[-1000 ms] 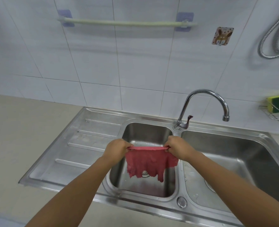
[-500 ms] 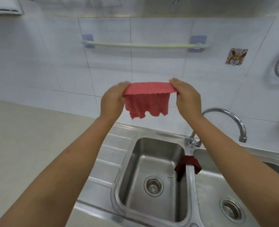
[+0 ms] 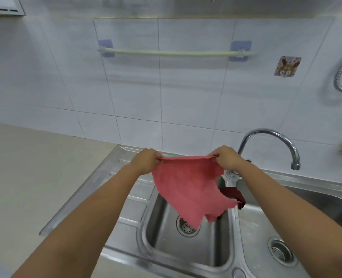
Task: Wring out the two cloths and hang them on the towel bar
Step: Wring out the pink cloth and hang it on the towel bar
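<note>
Pink cloth (image 3: 188, 189) hangs over the sink (image 3: 186, 255). We pinch its top corners, left hand (image 3: 145, 160) and right hand (image 3: 225, 157) both closed on it.

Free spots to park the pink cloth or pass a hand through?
Bare: the counter left of the sink's ribbed drainboard, the whole towel bar, and the right basin around its drain. Crowded: the divider by the faucet, where the dark red cloth hangs, under the pink cloth.

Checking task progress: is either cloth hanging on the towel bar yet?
No. The towel bar is bare; both hands hold the pink cloth over the sink, and the dark red cloth lies on its divider.
</note>
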`<state>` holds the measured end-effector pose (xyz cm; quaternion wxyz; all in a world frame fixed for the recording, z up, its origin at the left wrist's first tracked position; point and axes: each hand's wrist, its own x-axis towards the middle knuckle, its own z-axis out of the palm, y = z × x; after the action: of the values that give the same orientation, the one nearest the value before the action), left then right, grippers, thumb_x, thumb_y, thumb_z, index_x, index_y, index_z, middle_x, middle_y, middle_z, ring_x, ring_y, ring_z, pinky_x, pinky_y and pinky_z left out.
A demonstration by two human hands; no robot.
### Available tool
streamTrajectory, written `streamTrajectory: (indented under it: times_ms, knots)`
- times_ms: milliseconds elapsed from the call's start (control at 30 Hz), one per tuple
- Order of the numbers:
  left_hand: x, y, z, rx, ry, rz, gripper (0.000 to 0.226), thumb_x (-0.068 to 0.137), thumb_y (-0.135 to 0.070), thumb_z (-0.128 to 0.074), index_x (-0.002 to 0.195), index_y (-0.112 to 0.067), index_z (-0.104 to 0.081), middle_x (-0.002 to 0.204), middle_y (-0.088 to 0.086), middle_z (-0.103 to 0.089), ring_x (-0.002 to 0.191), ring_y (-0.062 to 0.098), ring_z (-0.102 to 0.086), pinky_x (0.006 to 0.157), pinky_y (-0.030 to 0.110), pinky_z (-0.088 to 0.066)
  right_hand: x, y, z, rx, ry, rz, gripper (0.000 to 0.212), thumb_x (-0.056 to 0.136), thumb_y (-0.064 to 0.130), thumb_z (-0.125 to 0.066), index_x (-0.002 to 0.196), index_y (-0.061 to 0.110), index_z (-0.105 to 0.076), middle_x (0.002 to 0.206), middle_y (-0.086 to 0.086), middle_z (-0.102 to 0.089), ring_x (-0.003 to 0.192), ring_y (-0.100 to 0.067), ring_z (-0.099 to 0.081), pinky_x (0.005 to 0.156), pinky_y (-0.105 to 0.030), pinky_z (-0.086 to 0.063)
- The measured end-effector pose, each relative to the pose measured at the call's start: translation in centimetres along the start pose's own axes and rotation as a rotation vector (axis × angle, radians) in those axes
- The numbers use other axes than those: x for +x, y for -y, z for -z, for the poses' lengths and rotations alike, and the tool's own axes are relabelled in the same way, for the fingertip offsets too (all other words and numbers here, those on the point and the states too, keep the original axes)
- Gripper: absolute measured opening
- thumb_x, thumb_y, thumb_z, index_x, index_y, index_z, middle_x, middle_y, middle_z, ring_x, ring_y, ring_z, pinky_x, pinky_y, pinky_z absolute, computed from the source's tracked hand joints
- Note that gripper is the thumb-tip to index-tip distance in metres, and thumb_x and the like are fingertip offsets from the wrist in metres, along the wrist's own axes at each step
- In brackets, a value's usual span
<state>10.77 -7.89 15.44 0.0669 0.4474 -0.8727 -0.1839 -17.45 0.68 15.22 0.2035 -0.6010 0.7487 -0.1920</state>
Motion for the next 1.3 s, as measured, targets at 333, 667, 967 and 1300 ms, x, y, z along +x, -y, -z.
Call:
streamTrajectory:
  times_ms: [333,667,967,1300]
  knots:
    - [-0.1,-1.3,8.4,0.045,-0.872,-0.099,0.037,0.09,-0.002,-0.052,0.124,-0.011,-0.063,0.12,0.017,-0.067,0.112,0.038,-0.06,0.108,0.045,-0.037,0.7,8.9,4.2,-0.057,-0.947,0.427,0.049,0.089,-0.003,-0.041,0.131,0.017,-0.059,0.135,-0.004,-0.059,0.124,-0.024,-0.055,0.104,-0.036,-0.042]
    - [-1.8,2.2,4.8,0.108,-0.074,0.12,0.028,0.087,-0.017,-0.052,0.103,-0.023,-0.074,0.104,0.004,-0.073,0.099,0.026,-0.065,0.084,0.034,-0.051,1.2,6.4,0.0,-0.225,-0.096,0.11,0.049,0.082,0.001,-0.044,0.115,0.026,-0.071,0.121,-0.002,-0.068,0.112,-0.026,-0.061,0.092,-0.039,-0.05]
    - [-2.5,2.6,3.9,0.086,-0.356,0.058,0.033,0.085,-0.014,-0.042,0.099,-0.023,-0.071,0.1,0.003,-0.073,0.096,0.031,-0.066,0.075,0.034,-0.048,0.4,6.1,-1.4,-0.038,-0.289,0.026,0.051,0.083,-0.001,-0.04,0.12,0.022,-0.068,0.128,-0.002,-0.065,0.118,-0.025,-0.058,0.098,-0.038,-0.048]
    - [-3.1,3.0,4.6,0.112,-0.35,0.103,0.031,0.085,-0.01,-0.045,0.097,-0.024,-0.07,0.097,0.0,-0.073,0.089,0.027,-0.066,0.072,0.033,-0.05,0.1,8.2,-2.2,0.045,-0.332,-0.092,0.036,0.078,-0.002,-0.035,0.1,0.02,-0.053,0.099,-0.01,-0.067,0.085,-0.032,-0.06,0.071,-0.037,-0.049]
